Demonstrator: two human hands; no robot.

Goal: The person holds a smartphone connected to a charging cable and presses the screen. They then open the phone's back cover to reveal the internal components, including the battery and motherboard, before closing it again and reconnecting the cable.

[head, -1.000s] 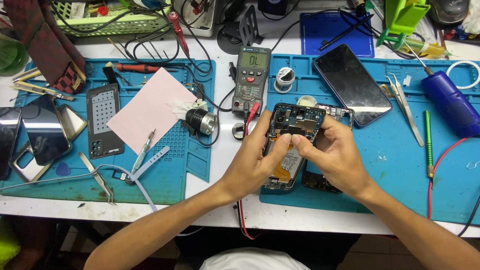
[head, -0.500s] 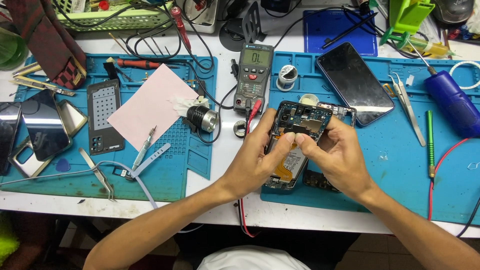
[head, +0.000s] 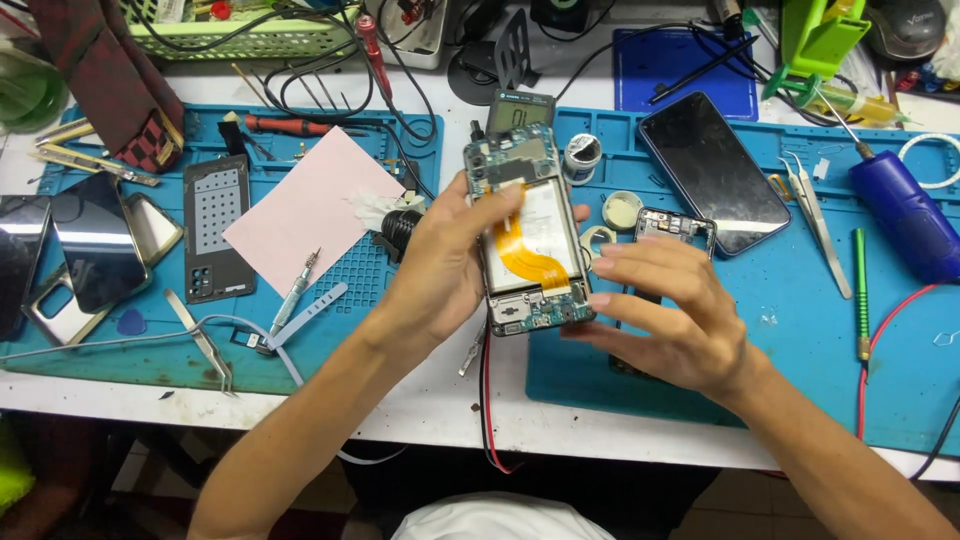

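Note:
My left hand (head: 440,270) grips an opened phone (head: 528,235) by its left edge and holds it up, tilted, above the table. Its insides show: a white battery, an orange flex cable and circuit boards at both ends. My right hand (head: 668,315) hovers just right of the phone with its fingers spread, touching nothing that I can see. Under that hand lies a dark phone frame part (head: 676,226) on the blue mat (head: 800,330).
A multimeter (head: 520,112) stands behind the phone, its red and black leads running off the front edge. A black phone (head: 712,170), tweezers (head: 818,225) and a blue tool (head: 905,215) lie right. A pink sheet (head: 305,205), back covers and screwdrivers lie left.
The opened phone has been lifted off the mat and turned inside-up in my left hand. My right hand has let go of it and spread its fingers.

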